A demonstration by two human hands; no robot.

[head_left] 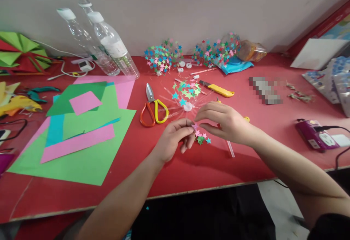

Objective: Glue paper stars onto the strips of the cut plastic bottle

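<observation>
Between the thumb and fingers of my left hand point(175, 138) is a small pink paper star point(194, 126). My right hand point(226, 121) hovers just to its right, thumb and fingers apart, with nothing visible between them. A small pile of pink, green and blue stars point(201, 137) lies on the table below the hands. Behind them, clear plastic strips fan out from a round clear piece point(187, 106), many with blue, green and pink stars point(187, 90) on them. A clear straw-like stick point(230, 148) lies partly under my right hand.
Scissors point(154, 110) with red and yellow handles and a yellow cutter point(221, 90) lie nearby. Coloured paper sheets point(90, 170), plastic bottles point(115, 45) and a yellow glue gun point(20, 104) are left. Finished-looking star clusters point(162, 58) stand by the wall. A purple power strip point(317, 134) sits right.
</observation>
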